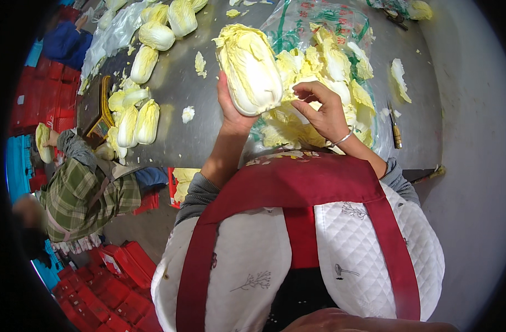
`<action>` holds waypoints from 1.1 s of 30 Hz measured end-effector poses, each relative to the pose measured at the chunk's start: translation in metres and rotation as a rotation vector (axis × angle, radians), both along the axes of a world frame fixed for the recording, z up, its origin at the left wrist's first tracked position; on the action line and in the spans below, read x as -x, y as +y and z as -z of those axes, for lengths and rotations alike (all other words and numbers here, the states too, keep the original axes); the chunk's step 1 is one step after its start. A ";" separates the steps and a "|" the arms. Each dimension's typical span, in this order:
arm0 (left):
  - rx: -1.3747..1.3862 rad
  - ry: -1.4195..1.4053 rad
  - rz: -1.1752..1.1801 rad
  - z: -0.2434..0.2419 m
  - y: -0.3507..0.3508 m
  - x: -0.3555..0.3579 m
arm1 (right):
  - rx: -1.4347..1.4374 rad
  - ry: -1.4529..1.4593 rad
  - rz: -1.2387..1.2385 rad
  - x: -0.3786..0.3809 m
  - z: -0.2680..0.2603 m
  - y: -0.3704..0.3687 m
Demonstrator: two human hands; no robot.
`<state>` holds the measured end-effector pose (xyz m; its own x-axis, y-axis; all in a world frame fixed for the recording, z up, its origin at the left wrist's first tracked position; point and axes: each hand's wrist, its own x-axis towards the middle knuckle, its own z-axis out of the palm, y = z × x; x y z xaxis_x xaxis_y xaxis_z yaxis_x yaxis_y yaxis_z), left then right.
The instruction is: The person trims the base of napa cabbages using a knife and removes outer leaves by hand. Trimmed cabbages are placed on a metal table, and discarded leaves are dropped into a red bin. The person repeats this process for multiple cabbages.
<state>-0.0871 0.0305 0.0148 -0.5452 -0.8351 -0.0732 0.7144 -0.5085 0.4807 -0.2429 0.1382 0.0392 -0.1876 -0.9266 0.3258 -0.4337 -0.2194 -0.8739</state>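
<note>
My left hand (232, 103) supports a large napa cabbage (251, 70) from below and its left side. The cabbage is tilted, with its cut white base towards me and its yellow leaf tips away. Just right of that base is my right hand (325, 110), fingers curled and thumb apart, with nothing plainly held; a metal bangle circles the wrist. Beneath and beyond it, loose cabbage leaves (336, 62) are heaped on a printed clear plastic bag (286, 20). A knife with a wooden handle (397, 136) lies to the right on the metal table (174, 137).
Several napa cabbages (145, 64) lie at the table's left. A co-worker in a plaid garment (83, 186) holds another cabbage (43, 143) there. A second person in blue (68, 45) is farther off. Red crates (99, 299) stand at lower left; a grey wall (477, 124) borders the right.
</note>
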 end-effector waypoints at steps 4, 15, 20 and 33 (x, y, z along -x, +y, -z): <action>0.009 -0.024 0.002 -0.004 0.005 0.003 | 0.025 0.018 0.037 -0.019 -0.020 -0.006; -0.124 0.125 0.104 0.010 0.009 0.004 | -0.241 -0.269 0.061 -0.026 -0.004 -0.021; -0.172 0.115 0.112 0.006 0.011 0.002 | -0.267 -0.599 0.039 -0.022 -0.002 -0.020; -0.088 0.102 -0.006 0.005 -0.001 -0.002 | -0.233 0.325 -0.305 -0.010 0.003 0.008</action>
